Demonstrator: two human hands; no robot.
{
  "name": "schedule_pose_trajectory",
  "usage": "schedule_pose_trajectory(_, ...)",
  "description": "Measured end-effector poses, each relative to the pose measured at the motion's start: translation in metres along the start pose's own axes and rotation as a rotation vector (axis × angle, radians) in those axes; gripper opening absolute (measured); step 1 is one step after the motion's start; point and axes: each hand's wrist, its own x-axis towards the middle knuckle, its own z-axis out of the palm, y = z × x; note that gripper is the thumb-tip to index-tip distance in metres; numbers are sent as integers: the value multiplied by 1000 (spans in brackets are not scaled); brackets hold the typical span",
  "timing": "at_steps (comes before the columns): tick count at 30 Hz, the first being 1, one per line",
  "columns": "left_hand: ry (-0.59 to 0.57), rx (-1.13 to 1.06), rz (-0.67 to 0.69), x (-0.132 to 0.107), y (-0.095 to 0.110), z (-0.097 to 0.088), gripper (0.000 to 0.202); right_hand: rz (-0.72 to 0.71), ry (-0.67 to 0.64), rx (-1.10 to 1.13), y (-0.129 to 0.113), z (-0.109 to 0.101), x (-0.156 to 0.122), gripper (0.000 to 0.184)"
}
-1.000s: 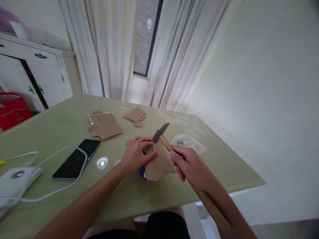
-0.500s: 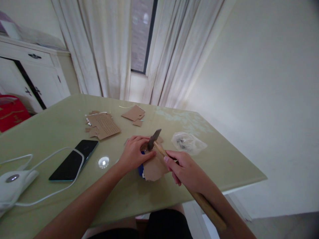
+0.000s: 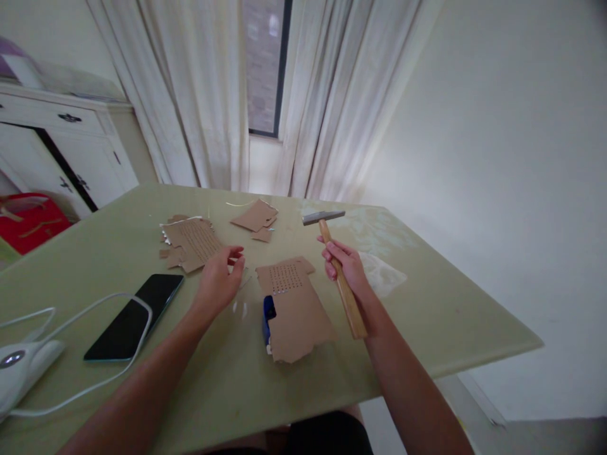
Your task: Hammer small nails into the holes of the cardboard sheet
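Note:
My right hand (image 3: pixel 345 264) is wrapped round the wooden handle of a hammer (image 3: pixel 348 303), raised above the table with its narrow metal head to the upper left. A piece of brown cardboard (image 3: pixel 301 319) with rows of small holes lies in front of me. Beneath its left edge shows a dark blue object (image 3: pixel 268 316), mostly hidden. My left hand (image 3: pixel 220 278) is left of this cardboard, fingers loosely curled, the thumb apart from them and no held thing visible. Thin shiny bits, perhaps nails (image 3: pixel 245 278), lie by its fingertips.
Marked cardboard scraps (image 3: pixel 192 243) and plain ones (image 3: pixel 256 216) lie farther back on the green table (image 3: pixel 427 297). A clear plastic bag (image 3: pixel 384 275) is beyond my right hand. A phone (image 3: pixel 135 319) and a white device with a cable (image 3: pixel 28 366) occupy the left.
My left hand has let go of the cardboard and moved left. My right hand has lifted the hammer up and right, away from the cardboard, uncovering the rows of holes.

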Motion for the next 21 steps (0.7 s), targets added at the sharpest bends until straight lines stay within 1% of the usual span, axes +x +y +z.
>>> schedule_pose_trajectory(2, -70, 204, 17, 2, -10, -3, 35, 14, 16, 63, 17, -8, 17, 46)
schedule_pose_trajectory(4, -129, 327, 20, 1, -14, -5, 28, 36, 32, 103, 33, -15, 26, 48)
schedule_pose_trajectory(7, -213, 459, 31, -4, -13, -6, 27, 88, 49, 145, 53, -24, 26, 51)
schedule_pose_trajectory(9, -246, 499, 62, -6, -10, -7, 27, 121, 54, 164, 59, -27, 22, 47)
schedule_pose_trajectory(12, -262, 525, 123, -11, -8, -5, 24, 159, 54, 195, 62, -27, 16, 44)
schedule_pose_trajectory(15, -291, 560, 163, -16, -8, -1, 25, 190, 24, 240, 59, -20, 10, 46)
schedule_pose_trajectory(18, -327, 579, 188, -19, -9, 1, 27, 209, -18, 270, 56, -11, 4, 45)
schedule_pose_trajectory(21, -310, 589, 205, -18, -12, 1, 25, 212, -14, 286, 54, -5, 0, 39)
